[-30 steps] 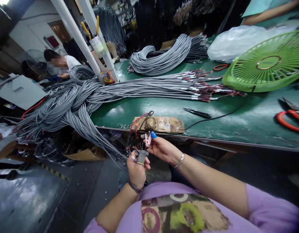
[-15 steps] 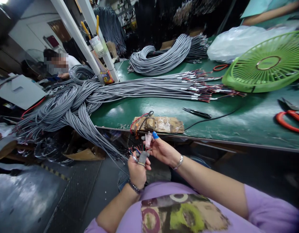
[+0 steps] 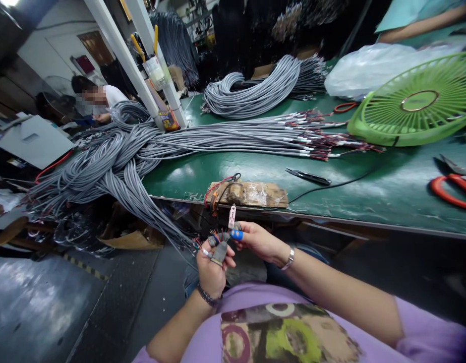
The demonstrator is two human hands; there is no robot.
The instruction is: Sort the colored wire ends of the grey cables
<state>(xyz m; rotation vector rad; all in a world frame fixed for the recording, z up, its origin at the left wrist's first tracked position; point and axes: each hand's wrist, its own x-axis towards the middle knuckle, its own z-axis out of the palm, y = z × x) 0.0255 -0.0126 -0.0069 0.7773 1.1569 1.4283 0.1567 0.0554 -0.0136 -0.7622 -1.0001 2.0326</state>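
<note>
My left hand (image 3: pixel 212 267), with a grey finger cot on the thumb, is closed around the end of a grey cable, whose thin coloured wires (image 3: pixel 218 235) fan out above the fingers. Close against it, my right hand (image 3: pixel 257 241) pinches at the wire tips; a blue wrap covers one fingertip. Exactly which wires it grips is too small to tell. Just above the fingertips, a small pale pink strip (image 3: pixel 232 216) with a hole sticks out from a wooden block (image 3: pixel 255 194) at the bench edge. Red and black leads run over the block.
Grey cables (image 3: pixel 218 135) lie across the green bench (image 3: pixel 187 174) and hang off its left front edge. Black snips (image 3: pixel 308 176), red-handled scissors (image 3: pixel 452 189), a green fan (image 3: pixel 418 101) and a coiled cable bundle (image 3: pixel 255 93) rest there. A person (image 3: pixel 100 98) sits at far left.
My right hand has come down from the pale strip to the wires at my left hand. The strip is now uncovered. My left hand has barely moved.
</note>
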